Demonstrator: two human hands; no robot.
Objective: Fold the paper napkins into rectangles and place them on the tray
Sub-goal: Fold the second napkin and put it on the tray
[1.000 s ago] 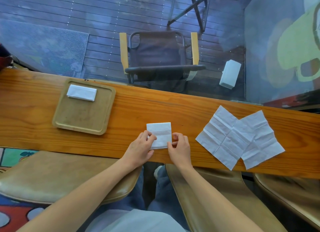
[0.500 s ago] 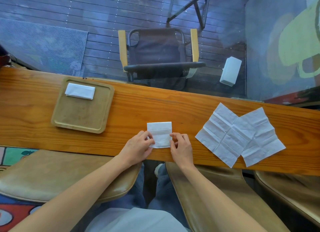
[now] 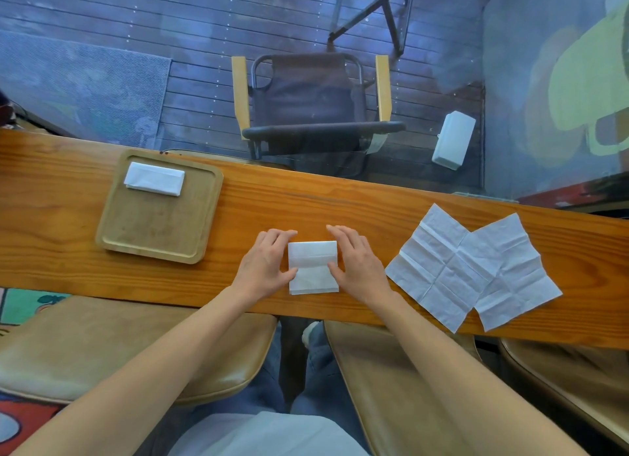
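Head view shows your hands, left hand [image 3: 263, 263] at 9 o'clock and right hand [image 3: 357, 265] at 3, spread beside the half-folded napkin [image 3: 313, 268], thumbs pinning its edges to the bench [image 3: 340, 207] so the crease sets.

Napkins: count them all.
4: one folded on the tray, one between the hands, two unfolded, overlapping at right. More may hide underneath.
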